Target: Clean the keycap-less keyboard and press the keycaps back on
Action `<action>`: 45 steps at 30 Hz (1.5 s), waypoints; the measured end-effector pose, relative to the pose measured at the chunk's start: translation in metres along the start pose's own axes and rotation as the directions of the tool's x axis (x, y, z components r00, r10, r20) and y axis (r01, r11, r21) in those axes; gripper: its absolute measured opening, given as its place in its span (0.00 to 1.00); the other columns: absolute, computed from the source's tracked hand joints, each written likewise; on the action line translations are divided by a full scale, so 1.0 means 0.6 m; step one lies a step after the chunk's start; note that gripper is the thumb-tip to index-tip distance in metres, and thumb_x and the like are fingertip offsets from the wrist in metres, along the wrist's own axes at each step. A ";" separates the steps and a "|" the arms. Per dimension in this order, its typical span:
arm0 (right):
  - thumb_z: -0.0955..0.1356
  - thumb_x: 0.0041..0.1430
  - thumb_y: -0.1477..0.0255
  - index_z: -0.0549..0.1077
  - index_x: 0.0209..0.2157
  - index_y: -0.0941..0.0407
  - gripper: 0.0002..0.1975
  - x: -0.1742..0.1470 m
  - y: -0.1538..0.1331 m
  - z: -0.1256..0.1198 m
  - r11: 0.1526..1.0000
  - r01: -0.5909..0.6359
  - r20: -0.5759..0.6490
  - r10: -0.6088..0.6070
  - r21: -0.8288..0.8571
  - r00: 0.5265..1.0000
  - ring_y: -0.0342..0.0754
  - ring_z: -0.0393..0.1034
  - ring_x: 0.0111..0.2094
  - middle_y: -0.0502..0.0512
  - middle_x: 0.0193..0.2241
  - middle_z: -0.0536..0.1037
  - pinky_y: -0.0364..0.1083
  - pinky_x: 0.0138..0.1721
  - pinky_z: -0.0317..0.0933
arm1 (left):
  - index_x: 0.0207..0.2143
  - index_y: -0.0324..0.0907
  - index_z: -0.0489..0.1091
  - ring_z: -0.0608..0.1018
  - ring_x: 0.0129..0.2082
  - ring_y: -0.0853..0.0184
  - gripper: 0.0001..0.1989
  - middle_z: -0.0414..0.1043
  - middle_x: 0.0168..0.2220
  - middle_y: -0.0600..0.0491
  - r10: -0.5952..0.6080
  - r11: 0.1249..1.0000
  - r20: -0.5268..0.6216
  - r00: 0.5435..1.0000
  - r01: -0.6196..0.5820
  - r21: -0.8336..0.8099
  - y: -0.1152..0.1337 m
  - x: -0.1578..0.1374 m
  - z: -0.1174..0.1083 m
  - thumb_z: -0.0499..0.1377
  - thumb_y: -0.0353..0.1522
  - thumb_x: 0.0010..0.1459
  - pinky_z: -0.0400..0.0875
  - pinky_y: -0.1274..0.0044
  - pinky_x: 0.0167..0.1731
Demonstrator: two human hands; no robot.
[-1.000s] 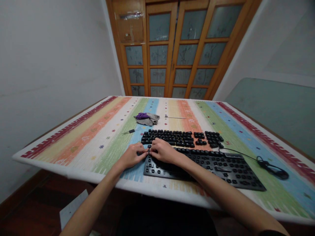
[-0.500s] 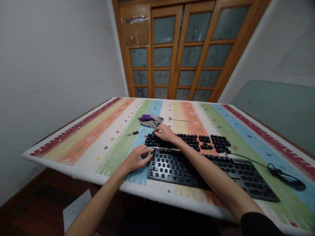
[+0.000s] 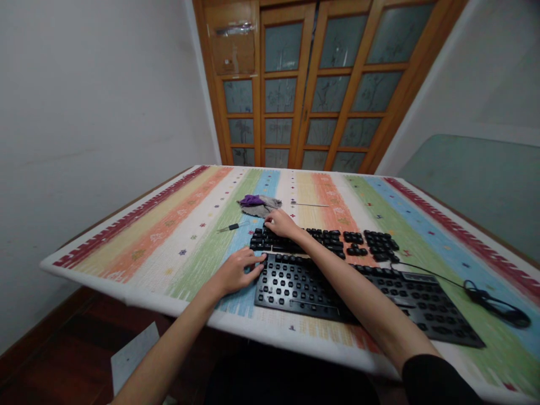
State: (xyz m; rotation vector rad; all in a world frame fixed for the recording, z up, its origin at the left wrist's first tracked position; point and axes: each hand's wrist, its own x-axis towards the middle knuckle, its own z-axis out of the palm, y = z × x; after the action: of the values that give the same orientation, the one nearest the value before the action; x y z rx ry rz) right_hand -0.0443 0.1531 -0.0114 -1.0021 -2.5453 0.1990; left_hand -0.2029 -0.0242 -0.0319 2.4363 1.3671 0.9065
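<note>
A black keyboard (image 3: 291,284) lies near the table's front edge, many of its key posts bare and keycaps along its top row. At its upper left corner is my left hand (image 3: 238,271), index finger and thumb closed against the edge. Behind the keyboard, loose black keycaps (image 3: 327,241) are laid out in rows. My right hand (image 3: 282,223) reaches across to the left end of these rows, its thumb and fingers pinched around a small black keycap, mostly hidden by the fingers. My right forearm covers part of the keyboard.
A grey and purple cloth (image 3: 259,205) lies beyond the keycaps. Left of them is a small black-handled tool with wire ends (image 3: 233,226); a thin metal rod (image 3: 310,205) rests farther back. The keyboard's coiled cable (image 3: 498,304) sits at right on the striped tablecloth (image 3: 169,247).
Both hands stay in nearly the same places. The right hand's fingers have shifted slightly at the left end of the keycap rows. The whole view has moved a little.
</note>
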 end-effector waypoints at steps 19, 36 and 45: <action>0.66 0.67 0.73 0.73 0.40 0.57 0.04 -0.219 -0.080 -0.051 0.943 0.273 -0.092 -0.259 0.188 0.961 0.52 0.65 0.43 0.58 0.38 0.73 0.51 0.46 0.64 | 0.50 0.40 0.72 0.74 0.32 0.66 0.15 0.72 0.31 0.53 -0.001 0.995 -0.054 0.999 -0.004 -0.099 0.015 0.001 -0.004 0.59 0.33 0.61 0.70 0.73 0.38; 0.65 0.67 0.75 0.73 0.39 0.59 0.05 -0.221 -0.085 -0.037 0.951 0.305 -0.115 -0.298 0.054 0.948 0.53 0.64 0.40 0.60 0.37 0.72 0.51 0.42 0.64 | 0.46 0.41 0.74 0.72 0.31 0.68 0.10 0.71 0.30 0.54 0.078 0.993 -0.048 0.996 -0.082 -0.079 0.017 0.011 0.005 0.57 0.34 0.66 0.67 0.75 0.35; 0.66 0.65 0.74 0.73 0.40 0.58 0.04 -0.222 -0.083 -0.034 0.949 0.306 -0.134 -0.294 0.080 0.946 0.53 0.64 0.41 0.59 0.37 0.72 0.51 0.42 0.64 | 0.42 0.40 0.74 0.72 0.31 0.68 0.08 0.70 0.29 0.54 0.043 0.995 -0.035 0.998 -0.046 -0.083 0.014 0.011 0.006 0.58 0.33 0.65 0.68 0.75 0.35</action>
State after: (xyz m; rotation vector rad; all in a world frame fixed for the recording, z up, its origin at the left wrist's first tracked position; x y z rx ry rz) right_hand 0.0215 0.0255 -0.0203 -0.5598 -2.5092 0.1703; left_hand -0.1925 -0.0232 -0.0283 2.4076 1.2635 0.9990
